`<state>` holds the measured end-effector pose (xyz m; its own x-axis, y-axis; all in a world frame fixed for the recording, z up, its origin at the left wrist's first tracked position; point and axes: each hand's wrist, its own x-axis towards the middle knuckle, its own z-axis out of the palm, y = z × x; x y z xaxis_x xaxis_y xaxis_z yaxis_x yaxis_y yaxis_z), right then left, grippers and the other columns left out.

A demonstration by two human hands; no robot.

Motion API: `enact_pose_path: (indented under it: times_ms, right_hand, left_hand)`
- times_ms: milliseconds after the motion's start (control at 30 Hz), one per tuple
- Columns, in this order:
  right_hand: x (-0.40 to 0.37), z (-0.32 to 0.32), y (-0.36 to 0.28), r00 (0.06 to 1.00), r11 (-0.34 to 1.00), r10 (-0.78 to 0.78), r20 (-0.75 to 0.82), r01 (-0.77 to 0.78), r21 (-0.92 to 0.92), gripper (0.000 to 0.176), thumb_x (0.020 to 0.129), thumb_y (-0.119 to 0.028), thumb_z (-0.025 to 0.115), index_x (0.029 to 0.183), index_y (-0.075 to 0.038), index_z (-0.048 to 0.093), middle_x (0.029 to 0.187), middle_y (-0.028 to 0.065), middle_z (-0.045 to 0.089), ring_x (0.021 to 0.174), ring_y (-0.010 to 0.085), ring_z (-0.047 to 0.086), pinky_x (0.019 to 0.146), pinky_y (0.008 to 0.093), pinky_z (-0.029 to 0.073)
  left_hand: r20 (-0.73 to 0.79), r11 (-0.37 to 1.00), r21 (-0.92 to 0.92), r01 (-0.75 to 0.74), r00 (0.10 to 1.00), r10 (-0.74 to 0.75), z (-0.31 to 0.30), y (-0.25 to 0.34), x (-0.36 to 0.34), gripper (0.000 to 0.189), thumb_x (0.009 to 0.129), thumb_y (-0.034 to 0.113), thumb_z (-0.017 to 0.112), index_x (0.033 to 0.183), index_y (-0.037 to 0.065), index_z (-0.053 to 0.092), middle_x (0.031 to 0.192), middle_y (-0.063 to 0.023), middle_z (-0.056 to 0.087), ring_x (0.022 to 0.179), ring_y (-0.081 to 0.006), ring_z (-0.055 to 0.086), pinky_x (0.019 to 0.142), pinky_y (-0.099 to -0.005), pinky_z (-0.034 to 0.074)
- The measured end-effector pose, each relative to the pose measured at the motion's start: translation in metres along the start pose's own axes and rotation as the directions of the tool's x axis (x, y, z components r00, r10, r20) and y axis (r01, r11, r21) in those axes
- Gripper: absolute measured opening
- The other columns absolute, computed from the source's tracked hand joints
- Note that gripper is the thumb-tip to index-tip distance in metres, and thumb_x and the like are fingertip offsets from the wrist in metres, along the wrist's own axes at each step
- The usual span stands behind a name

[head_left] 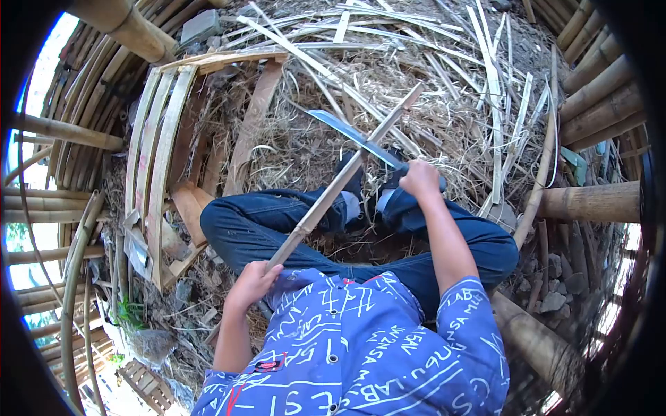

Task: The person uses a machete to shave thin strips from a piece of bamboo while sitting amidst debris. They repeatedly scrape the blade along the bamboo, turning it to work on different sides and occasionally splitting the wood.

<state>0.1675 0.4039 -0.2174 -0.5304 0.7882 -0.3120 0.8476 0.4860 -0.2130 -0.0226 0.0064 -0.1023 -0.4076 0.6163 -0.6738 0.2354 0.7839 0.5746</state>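
Observation:
My left hand (254, 283) is closed around the near end of a long bamboo strip (324, 201), which slants up and away to the right across my lap. The handle of a machete (345, 129) is in my closed right hand (421, 179), just beyond my right knee. Its blade points away to the left and crosses the strip towards the far end, overlapping it in this view. My fingers hide most of the machete's handle.
Thin bamboo slats (492, 90) and shavings litter the ground ahead. At the left stands a wooden pallet-like frame (161, 139). Thick bamboo poles (590, 202) jut in from the right, with stones (553, 301) below them. Stacked bamboo (76, 111) lines the left side.

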Motion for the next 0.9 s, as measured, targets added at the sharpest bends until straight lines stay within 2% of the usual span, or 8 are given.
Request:
enact_pose_path:
  times_ms: [67, 333, 400, 467, 500, 667, 767, 900]
  right_hand:
    - [-0.016, -0.005, -0.014, 1.0, 0.999, -0.003, -0.005, 0.004, 0.043, 0.023, 0.068, -0.019, 0.063, 0.085, -0.003, 0.068, 0.087, 0.0237, 0.068, 0.086, 0.0395, 0.067, 0.079, 0.048, 0.054]
    - [-0.078, 0.008, -0.052, 0.914, 0.928, -0.37, 0.169, 0.355, 0.113, 0.028, 0.065, -0.021, 0.068, 0.089, -0.008, 0.067, 0.084, 0.02, 0.069, 0.084, 0.0353, 0.069, 0.076, 0.0448, 0.055]
    - [-0.059, 0.004, -0.035, 0.952, 0.961, -0.273, 0.137, 0.277, -0.01, 0.027, 0.066, -0.021, 0.067, 0.091, -0.009, 0.068, 0.09, 0.0199, 0.07, 0.088, 0.0343, 0.069, 0.078, 0.0436, 0.055]
    - [-0.023, 0.012, 0.001, 0.999, 0.997, 0.032, 0.007, -0.033, 0.067, 0.027, 0.068, -0.02, 0.066, 0.093, -0.008, 0.069, 0.093, 0.0194, 0.07, 0.09, 0.0339, 0.069, 0.08, 0.0435, 0.055]
    - [-0.009, 0.009, 0.018, 0.998, 0.997, 0.061, -0.024, -0.06, 0.043, 0.028, 0.069, -0.02, 0.066, 0.093, -0.006, 0.069, 0.094, 0.0192, 0.07, 0.09, 0.0342, 0.069, 0.08, 0.044, 0.055]
    - [-0.006, -0.003, 0.007, 0.998, 0.998, 0.058, -0.01, -0.058, -0.016, 0.031, 0.07, -0.022, 0.067, 0.095, -0.005, 0.069, 0.09, 0.0197, 0.07, 0.088, 0.0355, 0.069, 0.079, 0.0452, 0.055]
    - [-0.039, -0.008, -0.01, 0.998, 0.994, -0.031, -0.049, 0.036, 0.105, 0.027, 0.07, -0.024, 0.068, 0.09, -0.006, 0.068, 0.083, 0.0191, 0.07, 0.081, 0.0357, 0.069, 0.075, 0.0454, 0.055]
    - [-0.07, -0.011, -0.04, 0.948, 0.946, -0.315, 0.035, 0.311, 0.093, 0.024, 0.067, -0.024, 0.07, 0.085, -0.008, 0.065, 0.075, 0.0165, 0.068, 0.074, 0.0359, 0.068, 0.07, 0.0462, 0.054]
  left_hand:
    - [0.004, 0.993, -0.022, 0.118, 0.993, -0.118, -0.009, 0.009, 0.002, 0.04, 0.095, 0.03, 0.059, 0.076, -0.006, 0.062, 0.061, -0.0088, 0.06, 0.055, -0.0135, 0.055, 0.054, -0.033, 0.045]
    - [0.015, 0.992, 0.006, 0.123, 0.992, -0.123, -0.013, 0.033, 0.008, 0.039, 0.094, 0.029, 0.06, 0.073, -0.004, 0.059, 0.058, -0.0066, 0.058, 0.053, -0.013, 0.054, 0.052, -0.0318, 0.044]
    - [0.022, 0.991, -0.03, 0.13, 0.991, -0.13, -0.019, 0.022, -0.01, 0.038, 0.094, 0.029, 0.06, 0.073, -0.004, 0.06, 0.058, -0.0051, 0.058, 0.054, -0.0124, 0.054, 0.051, -0.0313, 0.043]
    - [0.039, 0.972, -0.016, 0.233, 0.972, -0.233, -0.033, 0.013, -0.03, 0.037, 0.094, 0.028, 0.06, 0.074, -0.004, 0.06, 0.058, -0.0041, 0.057, 0.053, -0.0115, 0.052, 0.05, -0.0308, 0.042]
    - [0.013, 0.977, 0.069, 0.204, 0.979, -0.206, -0.03, 0.03, -0.036, 0.036, 0.094, 0.027, 0.06, 0.074, -0.003, 0.061, 0.057, -0.0034, 0.056, 0.052, -0.0106, 0.05, 0.05, -0.0308, 0.041]
    - [-0.005, 0.995, -0.023, 0.102, 0.995, -0.102, -0.024, 0.023, -0.024, 0.037, 0.095, 0.027, 0.06, 0.073, -0.003, 0.06, 0.056, -0.0045, 0.054, 0.052, -0.011, 0.048, 0.05, -0.0318, 0.041]
    - [-0.002, 0.994, -0.021, 0.108, 0.994, -0.108, -0.026, 0.032, -0.017, 0.038, 0.094, 0.027, 0.06, 0.072, -0.004, 0.059, 0.056, -0.0044, 0.054, 0.052, -0.0113, 0.047, 0.05, -0.0321, 0.041]
    - [0.002, 0.995, 0.063, 0.074, 0.997, -0.075, -0.03, 0.032, -0.011, 0.038, 0.094, 0.027, 0.06, 0.072, -0.004, 0.059, 0.056, -0.0055, 0.054, 0.053, -0.0113, 0.046, 0.05, -0.0327, 0.041]
